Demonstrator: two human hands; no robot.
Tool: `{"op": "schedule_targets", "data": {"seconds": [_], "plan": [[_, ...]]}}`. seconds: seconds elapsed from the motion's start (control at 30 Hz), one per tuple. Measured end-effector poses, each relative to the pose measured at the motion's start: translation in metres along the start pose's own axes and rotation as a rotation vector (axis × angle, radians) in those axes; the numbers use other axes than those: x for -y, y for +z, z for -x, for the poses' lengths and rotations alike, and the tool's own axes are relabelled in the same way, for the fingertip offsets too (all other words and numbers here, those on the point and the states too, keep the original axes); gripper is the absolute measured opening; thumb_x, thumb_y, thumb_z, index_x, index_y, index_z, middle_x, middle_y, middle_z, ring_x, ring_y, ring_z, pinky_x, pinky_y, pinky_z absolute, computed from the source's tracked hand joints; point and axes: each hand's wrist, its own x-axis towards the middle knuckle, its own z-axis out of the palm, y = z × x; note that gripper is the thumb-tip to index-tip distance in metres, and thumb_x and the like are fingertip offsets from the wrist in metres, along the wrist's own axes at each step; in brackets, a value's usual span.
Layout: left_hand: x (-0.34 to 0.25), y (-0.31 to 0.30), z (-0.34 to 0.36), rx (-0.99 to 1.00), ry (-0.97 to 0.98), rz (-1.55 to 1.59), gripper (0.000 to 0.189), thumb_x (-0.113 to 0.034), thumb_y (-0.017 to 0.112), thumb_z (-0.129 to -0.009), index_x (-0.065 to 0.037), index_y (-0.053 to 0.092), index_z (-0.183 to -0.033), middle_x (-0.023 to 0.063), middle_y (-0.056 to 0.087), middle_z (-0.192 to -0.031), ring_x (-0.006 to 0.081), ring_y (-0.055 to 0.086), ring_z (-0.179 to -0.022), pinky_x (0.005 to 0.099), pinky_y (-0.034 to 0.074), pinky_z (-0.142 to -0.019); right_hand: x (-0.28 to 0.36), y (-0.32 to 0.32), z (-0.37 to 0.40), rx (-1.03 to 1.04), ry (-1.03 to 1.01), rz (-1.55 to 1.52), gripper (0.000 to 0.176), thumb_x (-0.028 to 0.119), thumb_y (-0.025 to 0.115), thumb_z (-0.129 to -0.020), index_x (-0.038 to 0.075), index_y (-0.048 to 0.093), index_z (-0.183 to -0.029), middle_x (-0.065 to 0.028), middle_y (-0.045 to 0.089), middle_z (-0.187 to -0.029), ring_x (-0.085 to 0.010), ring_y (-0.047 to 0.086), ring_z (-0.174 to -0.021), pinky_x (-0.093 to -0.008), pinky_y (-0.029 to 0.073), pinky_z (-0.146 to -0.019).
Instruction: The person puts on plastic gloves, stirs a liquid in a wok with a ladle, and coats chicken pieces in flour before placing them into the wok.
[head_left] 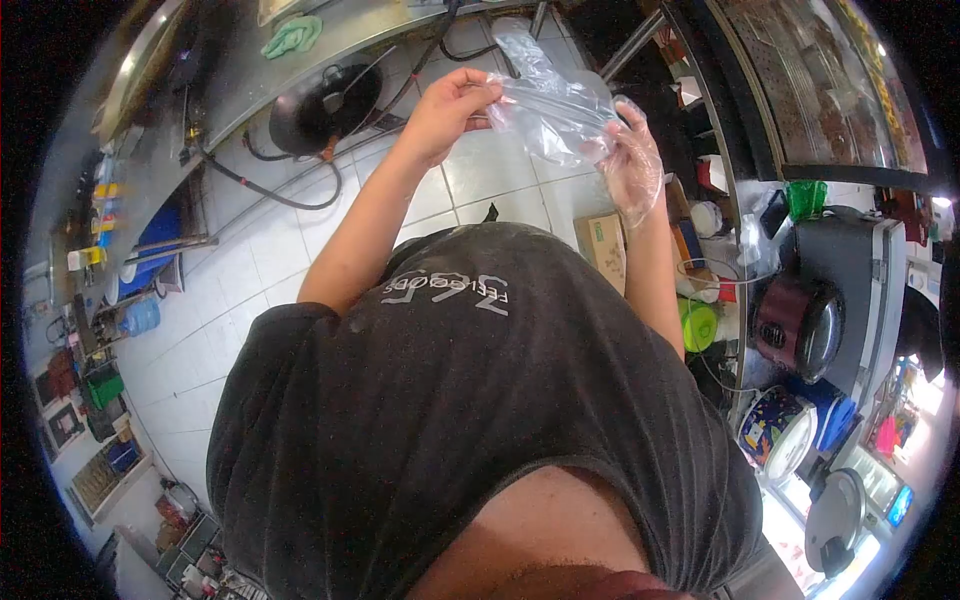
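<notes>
A thin, crinkled clear plastic glove [555, 115] is stretched between my two hands, with a narrow part of it sticking out toward the far side. My left hand [452, 115] is bare and pinches the glove's left edge between thumb and fingers. Another clear plastic glove covers my right hand [634, 165], whose fingers grip the right side of the stretched one. Both hands are held out in front of my dark T-shirt [480, 380], above the tiled floor.
A black wok [325, 108] and hoses lie at the left by a metal counter [225, 90] with a green cloth [292, 37]. A cardboard box [601, 248] stands on the floor. To the right are a dark red appliance [795, 328] and a glass-fronted cabinet [820, 90].
</notes>
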Motion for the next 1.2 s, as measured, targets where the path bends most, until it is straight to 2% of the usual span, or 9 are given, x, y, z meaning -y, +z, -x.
{"op": "schedule_targets", "data": {"seconds": [0.17,0.37,0.47,0.57,0.67,0.83,0.93,1.03,1.2], "plan": [[0.013,-0.008,0.003,-0.027,-0.016,0.012,0.014,-0.018,0.065,-0.099,-0.011,0.060,-0.111,0.0022,0.072,-0.102,0.0113,0.067,-0.092,0.0300,0.054,-0.085,-0.003,-0.006,-0.003,-0.096,-0.133,0.221,0.054,-0.002,0.067,-0.089,0.006,0.052,-0.140,-0.0081,0.064,-0.108,-0.0189,0.063,-0.098,-0.0374,0.055,-0.088],[0.015,-0.018,0.017,-0.035,0.028,-0.049,0.051,-0.025,0.070,-0.096,-0.006,0.050,-0.139,0.0171,0.057,-0.135,0.0218,0.059,-0.119,0.0416,0.049,-0.104,0.014,0.003,-0.007,-0.067,-0.172,0.567,0.057,0.000,0.073,-0.086,0.007,0.055,-0.140,-0.0088,0.069,-0.104,-0.0161,0.065,-0.092,-0.0315,0.054,-0.085],[-0.009,-0.012,0.007,-0.409,0.491,-0.312,0.069,-0.031,0.077,-0.089,-0.009,0.046,-0.146,0.0196,0.047,-0.148,0.0248,0.051,-0.132,0.0411,0.042,-0.109,0.031,0.022,-0.004,0.123,-0.157,0.833,0.055,0.002,0.075,-0.086,0.008,0.058,-0.138,-0.0087,0.071,-0.103,-0.0148,0.065,-0.092,-0.0297,0.053,-0.084],[-0.039,0.011,0.002,-0.008,0.885,-0.889,0.068,-0.032,0.078,-0.088,-0.012,0.049,-0.145,0.0154,0.061,-0.135,0.0231,0.057,-0.123,0.0370,0.044,-0.104,0.039,0.045,-0.005,0.276,-0.116,1.048,0.053,0.004,0.075,-0.086,0.008,0.060,-0.136,-0.0078,0.071,-0.103,-0.0136,0.065,-0.094,-0.0284,0.053,-0.084],[-0.029,0.034,-0.006,0.341,0.574,-1.023,0.053,-0.031,0.078,-0.087,-0.009,0.061,-0.132,0.0069,0.070,-0.120,0.0216,0.064,-0.109,0.0372,0.048,-0.100,0.038,0.055,-0.013,0.363,-0.120,1.014,0.050,0.005,0.074,-0.087,0.009,0.062,-0.135,-0.0067,0.071,-0.103,-0.0129,0.065,-0.092,-0.0275,0.053,-0.083],[-0.018,0.039,-0.012,0.225,0.318,-0.785,0.028,-0.027,0.078,-0.089,-0.003,0.070,-0.101,0.0019,0.071,-0.082,0.0133,0.065,-0.081,0.0311,0.051,-0.077,0.023,0.026,-0.036,0.085,-0.338,0.725,0.043,0.007,0.070,-0.091,0.005,0.062,-0.133,-0.0059,0.071,-0.101,-0.0134,0.064,-0.086,-0.0286,0.053,-0.082],[-0.008,0.035,-0.007,0.054,0.283,-0.656,0.025,-0.026,0.078,-0.090,-0.004,0.068,-0.092,0.0009,0.068,-0.077,0.0087,0.062,-0.076,0.0278,0.050,-0.071,0.018,0.019,-0.029,-0.198,-0.258,0.525,0.057,0.024,0.071,-0.093,0.007,0.052,-0.145,-0.0116,0.066,-0.123,-0.0196,0.063,-0.107,-0.0358,0.052,-0.094],[-0.008,0.036,-0.005,-0.005,0.214,-0.488,0.025,-0.025,0.079,-0.091,-0.005,0.064,-0.087,0.0007,0.067,-0.078,0.0072,0.060,-0.074,0.0261,0.048,-0.069,-0.014,0.003,-0.018,0.214,-0.086,0.674,0.079,0.037,0.074,-0.091,0.013,0.037,-0.157,-0.0216,0.051,-0.147,-0.0322,0.051,-0.134,-0.0447,0.042,-0.111],[0.007,0.033,-0.005,0.003,0.197,-0.328,0.023,-0.024,0.077,-0.092,-0.005,0.063,-0.089,0.0007,0.066,-0.080,0.0079,0.060,-0.074,0.0253,0.048,-0.070,-0.038,0.021,-0.021,-0.001,-0.038,0.715,0.040,0.028,0.068,-0.097,-0.001,0.063,-0.124,-0.0123,0.069,-0.111,-0.0197,0.064,-0.098,-0.0341,0.050,-0.087]]}}
